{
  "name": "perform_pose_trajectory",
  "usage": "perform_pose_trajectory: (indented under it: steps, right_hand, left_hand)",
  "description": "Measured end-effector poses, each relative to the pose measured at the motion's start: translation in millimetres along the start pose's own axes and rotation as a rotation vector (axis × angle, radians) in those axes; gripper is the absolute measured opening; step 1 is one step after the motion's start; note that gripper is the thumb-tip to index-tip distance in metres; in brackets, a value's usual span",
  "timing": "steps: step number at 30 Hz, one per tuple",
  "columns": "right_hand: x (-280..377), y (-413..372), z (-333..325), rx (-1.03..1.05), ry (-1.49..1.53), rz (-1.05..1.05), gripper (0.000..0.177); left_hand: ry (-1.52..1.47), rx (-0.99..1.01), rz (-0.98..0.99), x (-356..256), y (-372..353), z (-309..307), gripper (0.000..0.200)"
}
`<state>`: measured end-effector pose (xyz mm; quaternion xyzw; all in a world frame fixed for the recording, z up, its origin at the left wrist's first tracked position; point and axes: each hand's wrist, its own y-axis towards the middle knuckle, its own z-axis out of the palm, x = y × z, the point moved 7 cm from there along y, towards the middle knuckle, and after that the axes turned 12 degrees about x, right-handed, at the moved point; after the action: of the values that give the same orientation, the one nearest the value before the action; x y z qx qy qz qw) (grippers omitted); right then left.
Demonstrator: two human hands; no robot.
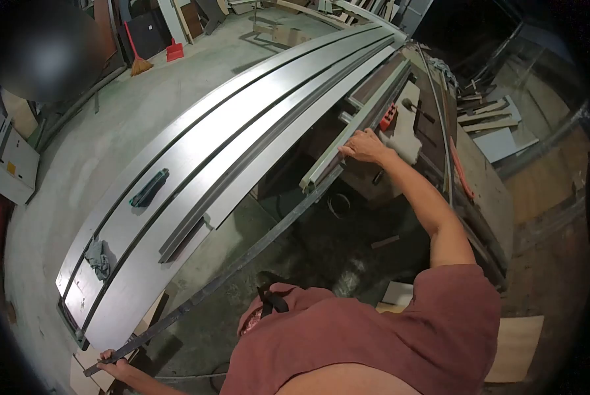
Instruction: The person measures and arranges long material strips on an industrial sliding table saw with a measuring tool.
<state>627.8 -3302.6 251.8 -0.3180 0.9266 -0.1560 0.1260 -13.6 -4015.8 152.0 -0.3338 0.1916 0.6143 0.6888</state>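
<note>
At the lower left my left hand (113, 364) is closed round the near end of a long dark flat metal bar (222, 276). The bar runs diagonally up to the right, its far end just beneath the light metal rail (334, 155). My right hand (366, 146) has its fingers curled over that rail, near the bar's far end; whether it also touches the bar is hidden. Left of both lies a long silver sliding table (196, 148) with dark grooves. On it are a dark green tool (150, 188) and a crumpled grey cloth (98, 258).
Beyond my right hand, a red object (388, 116) and a dark brush (419, 109) lie on the machine top. A broom (137, 56) and red dustpan (175, 50) stand at the back left. Boards (499, 125) are stacked at right; a white cabinet (10, 161) stands at left.
</note>
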Motion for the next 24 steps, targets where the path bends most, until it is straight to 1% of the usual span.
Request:
perform_pose_trajectory:
  steps: [1, 2, 3, 5, 6, 8, 9, 11, 13, 14, 16, 19, 21, 22, 23, 24]
  right_hand:
    - [-10.1, 1.8, -1.6, -0.002, -0.007, -0.001, 0.045]
    - [-20.8, 4.1, -2.9, -0.007, 0.007, 0.002, 0.045]
    - [-26.0, 5.0, -5.8, -0.009, 0.023, 0.003, 0.045]
    - [-37.1, 6.4, -13.6, 0.007, 0.041, 0.003, 0.046]
    - [-41.9, 8.9, -14.1, 0.054, 0.055, 0.003, 0.046]
    - [-50.3, 13.6, -8.1, 0.112, 0.065, -0.001, 0.047]
    - [-55.3, 17.1, -8.5, 0.081, 0.024, -0.006, 0.048]
    - [-69.8, 23.6, -15.0, 0.045, -0.029, -0.013, 0.049]
    - [-85.1, 27.1, -14.8, 0.057, -0.11, 0.003, 0.051]
    - [-95.5, 31.1, -11.7, 0.056, -0.109, -0.002, 0.051]
    - [-127.7, 45.0, -0.4, 0.19, -0.197, 0.08, 0.053]
    - [-156.8, 52.3, -8.1, 0.15, -0.183, 0.088, 0.054]
    - [-182.1, 60.2, -7.1, 0.165, -0.188, 0.078, 0.055]
    - [-198.2, 65.0, -5.2, 0.165, -0.199, 0.092, 0.054]
    - [-215.8, 68.9, -5.2, 0.165, -0.211, 0.108, 0.054]
    - [-229.8, 72.0, -5.1, 0.234, -0.138, 0.094, 0.054]
  left_hand:
    - [-0.014, 0.04, -0.031, 6.8, 3.4, -0.8, 0.051]
    - [0.038, 0.057, 0.007, 11.9, -13.7, 16.8, 0.051]
    - [0.038, 0.055, 0.008, 21.1, -23.7, 29.8, 0.051]
    - [0.143, 0.01, 0.057, 29.2, -40.6, 43.9, 0.05]
    - [0.153, 0.001, 0.053, 31.9, -46.6, 44.8, 0.05]
    - [0.232, 0.062, 0.085, 33.8, -57.3, 50.5, 0.049]
    - [0.231, 0.054, 0.085, 37.2, -63.1, 51.2, 0.049]
    - [0.025, -0.061, 0.033, 52.7, -76.9, 44.2, 0.034]
    - [0.07, -0.048, 0.04, 72.0, -82.9, 30.2, 0.033]
    - [0.118, -0.026, 0.048, 78.9, -92.0, 35.9, 0.032]
    - [0.069, -0.033, 0.057, 95.7, -114.8, 47.0, 0.032]
    - [-0.009, 0.006, 0.039, 122.9, -143.0, 59.1, 0.032]
    - [0.095, 0.029, 0.125, 136.0, -167.1, 79.3, 0.032]
    - [0.069, -0.006, 0.081, 147.1, -171.6, 77.6, 0.032]
    - [0.072, 0.0, 0.089, 156.0, -183.9, 84.6, 0.032]
    - [0.056, 0.003, 0.097, 165.1, -198.2, 93.0, 0.032]
